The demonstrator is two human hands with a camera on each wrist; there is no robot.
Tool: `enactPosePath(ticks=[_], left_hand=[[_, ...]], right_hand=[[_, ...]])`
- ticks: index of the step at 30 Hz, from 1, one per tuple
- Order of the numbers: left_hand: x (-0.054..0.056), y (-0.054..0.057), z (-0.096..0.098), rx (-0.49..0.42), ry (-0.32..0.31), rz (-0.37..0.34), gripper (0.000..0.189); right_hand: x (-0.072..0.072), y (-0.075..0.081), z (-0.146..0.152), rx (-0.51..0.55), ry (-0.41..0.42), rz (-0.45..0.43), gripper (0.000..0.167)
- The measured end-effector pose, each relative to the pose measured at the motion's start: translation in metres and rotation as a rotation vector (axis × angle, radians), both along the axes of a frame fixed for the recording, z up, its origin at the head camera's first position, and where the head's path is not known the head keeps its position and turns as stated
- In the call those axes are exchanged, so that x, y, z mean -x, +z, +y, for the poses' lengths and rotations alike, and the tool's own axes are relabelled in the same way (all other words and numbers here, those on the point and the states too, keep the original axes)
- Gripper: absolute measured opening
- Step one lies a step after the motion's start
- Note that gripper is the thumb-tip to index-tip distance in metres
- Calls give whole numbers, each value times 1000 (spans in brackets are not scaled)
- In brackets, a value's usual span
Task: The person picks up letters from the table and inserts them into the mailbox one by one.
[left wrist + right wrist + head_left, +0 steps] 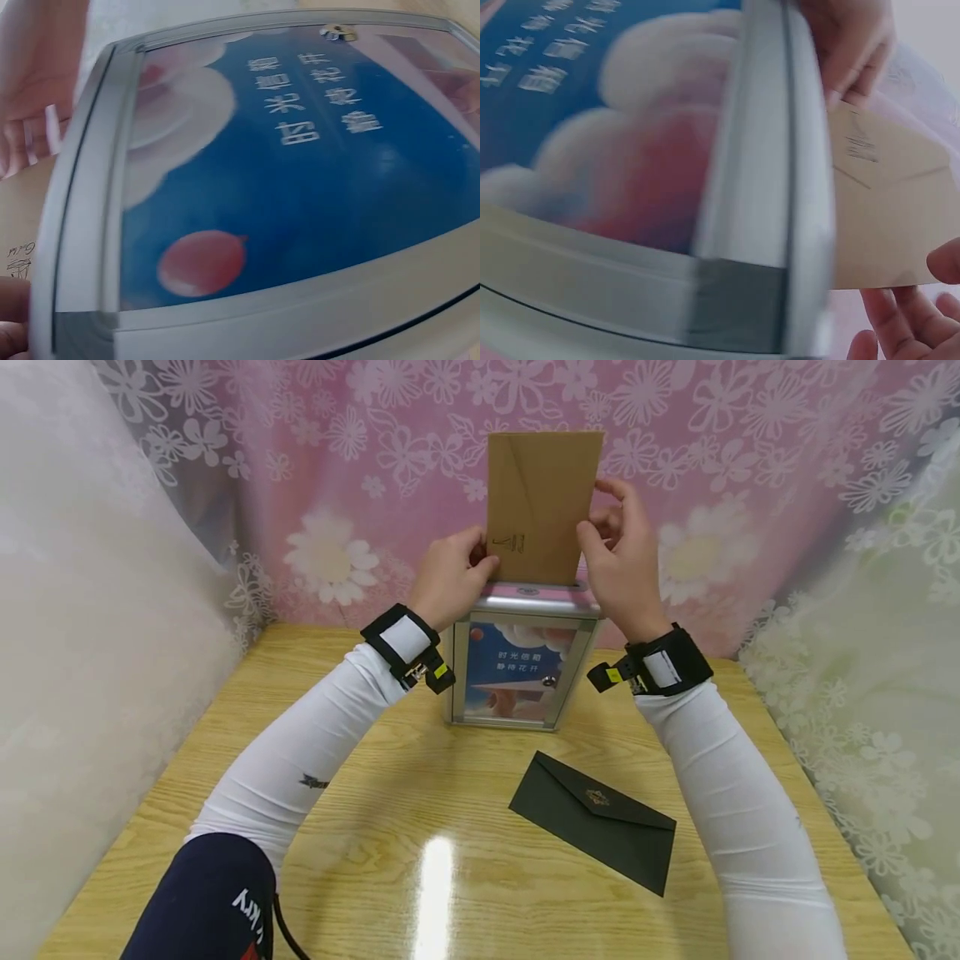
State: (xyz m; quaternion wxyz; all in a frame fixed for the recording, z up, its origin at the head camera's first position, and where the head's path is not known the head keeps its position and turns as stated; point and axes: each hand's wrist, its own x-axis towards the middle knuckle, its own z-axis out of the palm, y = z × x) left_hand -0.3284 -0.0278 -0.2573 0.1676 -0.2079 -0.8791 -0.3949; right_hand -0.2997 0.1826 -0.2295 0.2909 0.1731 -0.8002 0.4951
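Observation:
A kraft-brown envelope (546, 485) stands upright in the head view, its lower edge at the top slot of a silver-framed letter box (517, 602). The left hand (452, 575) pinches its left edge low down, close to the box top. On the opposite side the right hand (626, 556) holds the right edge, thumb in front and fingers behind. In the right wrist view the envelope (900, 217) shows printed lettering and a flap line; how far it reaches into the slot is hidden. A dark green envelope (596, 822) with a gold emblem lies flat on the table.
The box's blue front panel (517, 647) carries white characters and a small lock (549, 682). Beneath everything is a wood-grain table (360, 810). A pink floral curtain (420, 460) hangs behind, with pale curtains at both sides.

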Motion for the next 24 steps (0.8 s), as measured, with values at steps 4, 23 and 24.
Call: enactPosePath(ticks=[4, 23, 24], left_hand=[[-1, -5, 1, 30, -9, 16, 12], [-2, -3, 0, -148, 30, 120, 19], [-2, -3, 0, -153, 30, 134, 19]], right_hand=[[-5, 16, -3, -4, 6, 96, 57], [13, -22, 3, -137, -26, 91, 32], [13, -24, 3, -137, -23, 84, 32]])
